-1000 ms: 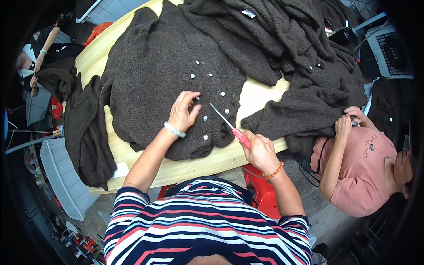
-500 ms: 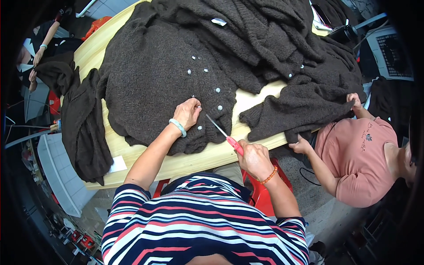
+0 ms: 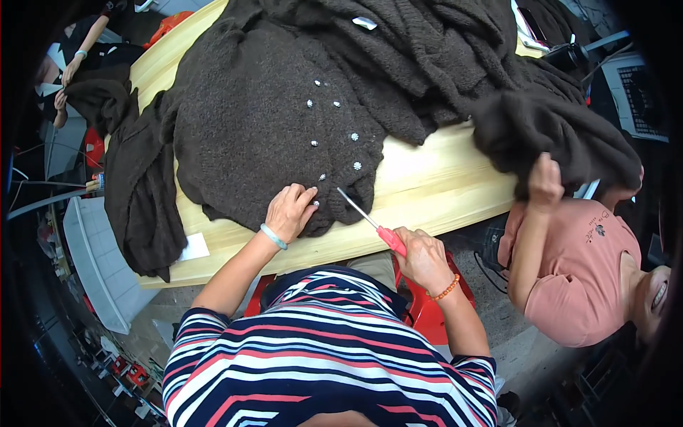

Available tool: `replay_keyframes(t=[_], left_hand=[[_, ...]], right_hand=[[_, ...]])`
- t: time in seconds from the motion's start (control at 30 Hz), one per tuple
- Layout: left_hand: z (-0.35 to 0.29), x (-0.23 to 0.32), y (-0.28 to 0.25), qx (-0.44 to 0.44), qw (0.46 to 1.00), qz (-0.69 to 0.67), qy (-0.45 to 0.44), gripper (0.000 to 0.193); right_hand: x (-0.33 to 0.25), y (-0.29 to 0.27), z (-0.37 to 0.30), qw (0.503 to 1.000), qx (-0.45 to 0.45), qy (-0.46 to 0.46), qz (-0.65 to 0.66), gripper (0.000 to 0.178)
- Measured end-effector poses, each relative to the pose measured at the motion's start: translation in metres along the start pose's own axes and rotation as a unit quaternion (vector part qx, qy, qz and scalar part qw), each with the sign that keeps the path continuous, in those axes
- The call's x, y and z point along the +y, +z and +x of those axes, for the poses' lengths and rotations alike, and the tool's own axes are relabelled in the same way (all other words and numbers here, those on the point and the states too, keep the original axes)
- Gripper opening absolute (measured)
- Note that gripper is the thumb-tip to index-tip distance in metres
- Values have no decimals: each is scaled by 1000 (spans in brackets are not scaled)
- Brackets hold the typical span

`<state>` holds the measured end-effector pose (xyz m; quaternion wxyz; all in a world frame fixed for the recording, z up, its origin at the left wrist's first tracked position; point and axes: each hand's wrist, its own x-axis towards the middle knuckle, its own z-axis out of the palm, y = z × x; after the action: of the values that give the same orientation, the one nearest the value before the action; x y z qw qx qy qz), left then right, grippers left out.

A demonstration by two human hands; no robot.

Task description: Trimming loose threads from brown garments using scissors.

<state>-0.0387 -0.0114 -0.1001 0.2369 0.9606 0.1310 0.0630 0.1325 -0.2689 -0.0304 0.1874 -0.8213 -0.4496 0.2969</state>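
A dark brown knitted cardigan [image 3: 242,121] lies spread in front of me, with two rows of sparkly silver buttons [image 3: 354,136] on it. My left hand [image 3: 288,215], wearing a pale bracelet, is at its lower edge; thumb and forefinger close around the lowest button [image 3: 316,203]. My right hand [image 3: 421,257] grips the red handle of a screwdriver-like tool [image 3: 390,239] with a slim straight metal shaft. Its tip points at the knit, to the right of my left fingers; whether it touches the fabric I cannot tell.
The garments lie on a pale wooden table [image 3: 427,181]. More dark knitwear [image 3: 427,50] is heaped at the back. On the right, a co-worker's hand [image 3: 546,183] lifts a blurred dark garment [image 3: 541,135]. Another person's hands [image 3: 70,71] hold dark cloth at far left. A white card [image 3: 195,246] lies near the left edge.
My left hand has moved nearer, down to the lowest button. The tool and my right hand have shifted slightly right. The co-worker on the right has swept the dark garment up off the table.
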Motion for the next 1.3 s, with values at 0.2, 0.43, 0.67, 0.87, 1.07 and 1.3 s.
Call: replay_keyframes(t=[0.2,0.43,0.67,0.87,1.07,1.3], left_hand=[[-4,-24,29,45,996,-75,-5,11],[-9,-29,33,32,995,-97,14,10],[-10,-5,15,-18,998,-44,42,29],[-9,-16,26,-2,998,-62,18,30],[-5,-16,17,15,978,-181,-106,22],[-7,12,12,40,990,-118,-65,24]], right_hand=[[-29,9,-10,996,-71,-38,-44,12],[-45,7,-16,994,-95,12,-61,15],[-54,14,-23,996,-33,36,-70,11],[-50,23,-29,998,-23,-6,-62,11],[-52,-8,-20,997,-45,-4,-59,11],[-17,-4,-29,999,-30,-17,-38,22]])
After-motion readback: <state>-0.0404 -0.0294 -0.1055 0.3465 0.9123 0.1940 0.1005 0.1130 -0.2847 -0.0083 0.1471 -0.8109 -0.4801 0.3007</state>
